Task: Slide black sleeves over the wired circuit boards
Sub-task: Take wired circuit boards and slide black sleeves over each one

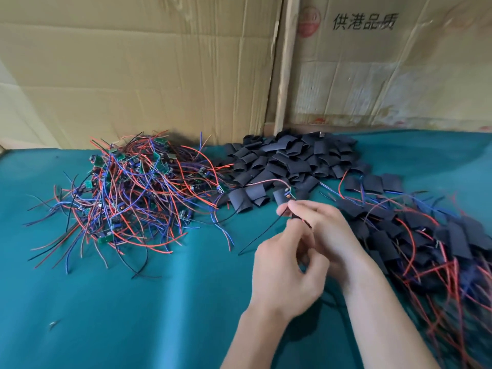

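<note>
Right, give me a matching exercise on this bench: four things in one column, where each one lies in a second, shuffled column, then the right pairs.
Things
1. pile of bare wired boards
2. heap of empty black sleeves
3. pile of sleeved boards
4. cardboard sheet with printed characters

Places
A. standing at the back right, behind the cloth
B. on the green cloth, far left
C. on the right, beside the right hand
D. at the back centre, between the two wired piles

Pairs: 1-B, 2-D, 3-C, 4-A
</note>
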`<move>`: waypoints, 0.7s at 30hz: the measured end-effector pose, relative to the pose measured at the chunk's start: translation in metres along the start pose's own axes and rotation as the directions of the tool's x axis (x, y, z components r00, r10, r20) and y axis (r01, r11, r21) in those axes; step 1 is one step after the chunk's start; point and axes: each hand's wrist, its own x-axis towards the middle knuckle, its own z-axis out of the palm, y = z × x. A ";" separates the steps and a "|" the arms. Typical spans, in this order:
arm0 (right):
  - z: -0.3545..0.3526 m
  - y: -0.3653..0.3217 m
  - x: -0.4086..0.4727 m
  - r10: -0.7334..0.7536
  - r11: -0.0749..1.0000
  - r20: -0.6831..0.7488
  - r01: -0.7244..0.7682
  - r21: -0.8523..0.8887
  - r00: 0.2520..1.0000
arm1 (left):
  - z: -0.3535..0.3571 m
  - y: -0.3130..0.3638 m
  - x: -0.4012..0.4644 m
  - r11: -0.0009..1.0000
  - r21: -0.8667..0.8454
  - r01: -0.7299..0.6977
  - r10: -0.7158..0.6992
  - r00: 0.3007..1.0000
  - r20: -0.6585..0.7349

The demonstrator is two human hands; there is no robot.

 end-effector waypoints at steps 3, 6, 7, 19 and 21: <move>-0.005 -0.004 0.000 -0.072 0.993 0.104 0.061 0.103 0.992 | -0.008 -0.003 0.005 0.985 -0.125 0.118 -0.142 0.969 -0.204; -0.010 -0.007 -0.003 -0.100 0.983 0.245 0.058 0.172 0.964 | -0.024 -0.013 0.014 0.889 -0.385 0.250 -0.403 0.824 -0.397; -0.011 -0.006 -0.003 -0.087 0.979 0.299 0.026 0.202 0.950 | -0.032 -0.019 0.018 0.833 -0.480 0.276 -0.479 0.795 -0.373; 0.001 0.005 -0.002 0.075 0.993 0.384 -0.033 -0.116 0.920 | -0.050 -0.027 0.026 0.436 -0.836 0.333 -0.474 0.875 0.101; -0.003 0.004 -0.001 0.001 0.998 0.287 0.018 -0.066 0.958 | -0.052 -0.029 0.026 0.501 -0.810 0.305 -0.491 0.871 0.025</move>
